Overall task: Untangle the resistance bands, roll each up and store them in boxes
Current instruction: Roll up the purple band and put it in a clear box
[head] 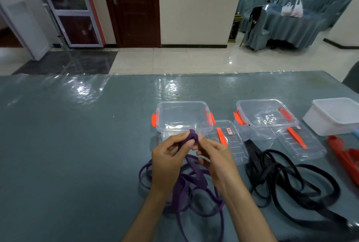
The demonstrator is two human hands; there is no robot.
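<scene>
Both hands are raised just above the counter [77, 144], close together, working on one end of a purple band [194, 185]. The left hand [169, 156] pinches the band between thumb and fingers, and the right hand [213, 156] grips the small rolled end [193, 136] from the other side; the right fingertips are partly hidden behind the roll, so their exact hold is hard to make out. The rest of the purple band hangs down from the hands and lies in loose loops on the counter beneath the wrists, its near end cut off by the bottom edge of the view.

Just beyond the hands stands an open clear box [183, 115] with orange clips, its near wall partly hidden by the fingers. Its clear lid [231, 142] lies flat to the right of it. Farther right is a second clear box [264, 115], with another lid [303, 144] leaning beside it. A white box [334, 117] sits at the far right, cut off by the frame.

A black band [287, 181] sprawls in tangled loops on the right of the counter, running out of view at the lower right. A red band [343, 156] lies at the right edge, only partly visible.
</scene>
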